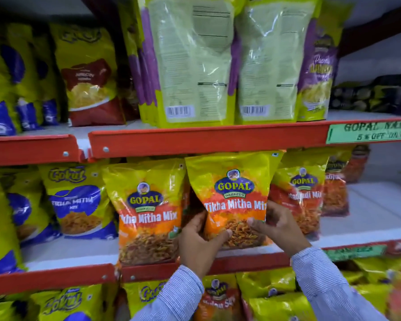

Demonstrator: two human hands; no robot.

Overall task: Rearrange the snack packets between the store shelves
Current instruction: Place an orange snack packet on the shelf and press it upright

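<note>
A yellow-and-orange Gopal Tikha Mitha Mix packet [234, 193] stands upright on the middle shelf [357, 232], its top touching the red rail above. My left hand [200, 242] grips its lower left edge. My right hand [279, 228] grips its lower right edge. A second Tikha Mitha Mix packet [146, 212] stands just to its left, at the shelf's front lip. A red-and-yellow Gopal packet [299, 193] stands right behind my right hand.
Blue-and-yellow Gokul packets [77, 200] fill the middle shelf's left. Two large green packets [195, 61] on the upper shelf show their backs. More packets crowd the lower shelf [264, 295]. Bare white shelf [375, 205] lies to the right. A green price label [370, 133] hangs there.
</note>
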